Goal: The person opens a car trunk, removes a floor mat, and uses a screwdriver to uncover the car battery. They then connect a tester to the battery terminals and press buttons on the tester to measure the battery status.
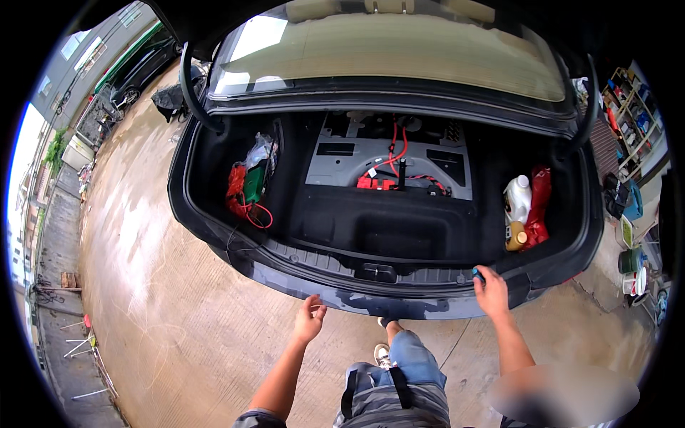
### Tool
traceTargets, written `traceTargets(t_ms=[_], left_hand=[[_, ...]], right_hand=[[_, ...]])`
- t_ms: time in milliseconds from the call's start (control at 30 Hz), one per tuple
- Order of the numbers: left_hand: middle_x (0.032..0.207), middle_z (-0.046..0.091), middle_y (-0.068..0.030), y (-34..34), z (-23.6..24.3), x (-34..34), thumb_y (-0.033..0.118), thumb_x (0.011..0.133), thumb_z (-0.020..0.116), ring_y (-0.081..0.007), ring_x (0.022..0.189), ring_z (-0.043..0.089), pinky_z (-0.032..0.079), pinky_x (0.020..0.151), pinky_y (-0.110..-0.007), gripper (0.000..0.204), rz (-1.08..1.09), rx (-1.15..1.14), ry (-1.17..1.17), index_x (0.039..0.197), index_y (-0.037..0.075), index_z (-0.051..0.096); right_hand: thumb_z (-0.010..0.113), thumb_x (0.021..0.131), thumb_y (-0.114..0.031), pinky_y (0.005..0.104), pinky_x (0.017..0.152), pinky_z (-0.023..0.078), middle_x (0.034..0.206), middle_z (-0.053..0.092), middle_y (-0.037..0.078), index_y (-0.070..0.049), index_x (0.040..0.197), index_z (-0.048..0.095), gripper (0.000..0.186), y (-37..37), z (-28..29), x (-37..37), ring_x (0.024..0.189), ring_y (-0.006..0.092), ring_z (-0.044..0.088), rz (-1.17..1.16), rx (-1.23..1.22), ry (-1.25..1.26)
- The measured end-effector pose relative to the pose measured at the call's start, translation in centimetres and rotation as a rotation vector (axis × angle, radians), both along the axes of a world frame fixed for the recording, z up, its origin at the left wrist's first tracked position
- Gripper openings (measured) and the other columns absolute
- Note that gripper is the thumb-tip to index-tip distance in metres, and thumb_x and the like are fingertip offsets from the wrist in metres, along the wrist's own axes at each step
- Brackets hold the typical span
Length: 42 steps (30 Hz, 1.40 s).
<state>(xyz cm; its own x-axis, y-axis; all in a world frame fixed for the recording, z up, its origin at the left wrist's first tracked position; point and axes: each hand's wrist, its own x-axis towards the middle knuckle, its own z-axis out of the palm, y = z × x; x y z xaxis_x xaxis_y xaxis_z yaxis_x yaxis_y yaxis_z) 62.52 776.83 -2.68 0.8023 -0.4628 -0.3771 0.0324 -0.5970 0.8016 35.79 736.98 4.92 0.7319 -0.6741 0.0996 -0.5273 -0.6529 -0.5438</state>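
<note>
In front of me is the open trunk (371, 228) of a dark car, lined in black. My right hand (492, 292) is closed on a small blue-and-black object (478, 274) at the trunk's rear sill; most of it is hidden by the fingers. My left hand (309, 319) hangs just short of the bumper (371, 301), fingers loosely bent and apart, with nothing visible in it. Deep in the trunk, a grey metal panel (335, 167) is exposed, with red cables (394, 153) and a red terminal cover (374, 184) on it.
A white jug (519, 196), a tan bottle (515, 237) and a red bag (539, 207) stand in the trunk's right side. At its left are a green box (254, 182), an orange-red bag (235, 189) and a thin red cable (260, 216). Shelves (631, 118) line the right.
</note>
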Motion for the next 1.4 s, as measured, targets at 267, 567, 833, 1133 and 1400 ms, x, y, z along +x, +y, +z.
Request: traceTargets(t_ms=[267,567,833,1133,1400], left_hand=[[0.128,0.049,-0.0235,-7.5,-4.4,31.0,0.026,0.08,0.072,-0.0407,0.118,0.048,0.042,0.1,-0.045,0.063,0.178,0.465,-0.919,0.132,0.002,0.045],[0.137,0.04,-0.0255,-7.6,-9.0,46.9,0.045,0.064,0.084,-0.0499,0.124,0.042,0.046,0.097,-0.053,0.105,0.145,0.978,-0.56,0.149,0.025,0.028],[0.085,0.062,-0.0034,-2.1,-7.8,52.0,0.017,0.077,0.068,-0.0153,0.069,0.058,0.048,0.064,-0.029,0.046,0.385,0.22,-0.341,0.118,-0.001,0.058],[0.1,0.065,-0.0176,-11.1,6.0,33.1,0.032,0.082,0.071,-0.0218,0.07,0.065,0.056,0.064,-0.033,0.051,0.291,-0.36,0.134,0.114,-0.005,0.054],[0.133,0.049,-0.0301,-18.8,-2.6,20.3,0.027,0.073,0.065,-0.0407,0.114,0.059,0.058,0.079,-0.055,0.082,0.187,-0.984,1.358,0.142,-0.006,0.033]], right_hand=[[0.062,0.079,-0.01,0.0438,0.095,0.044,0.113,0.06,0.013,-0.012,0.106,0.065,0.028,-14.4,-20.9,9.7,0.11,0.0307,0.057,0.135,-0.087,0.85],[0.065,0.076,-0.016,0.042,0.104,0.04,0.123,0.054,0.012,-0.013,0.115,0.063,0.04,-16.0,-28.9,9.4,0.123,0.0297,0.048,-0.008,0.017,1.141],[0.064,0.08,-0.015,0.044,0.1,0.042,0.128,0.05,0.015,-0.006,0.128,0.053,0.05,-12.0,-25.8,16.5,0.121,0.0337,0.048,-0.107,-0.03,0.868],[0.061,0.095,-0.029,0.0379,0.095,0.049,0.119,0.064,0.018,-0.001,0.124,0.057,0.041,4.9,-17.8,32.2,0.112,0.0261,0.062,0.185,1.093,0.07],[0.05,0.09,-0.064,0.0391,0.086,0.048,0.105,0.062,0.009,-0.007,0.133,0.048,0.071,7.2,-13.1,35.2,0.095,0.021,0.06,-0.037,2.171,-0.915]])
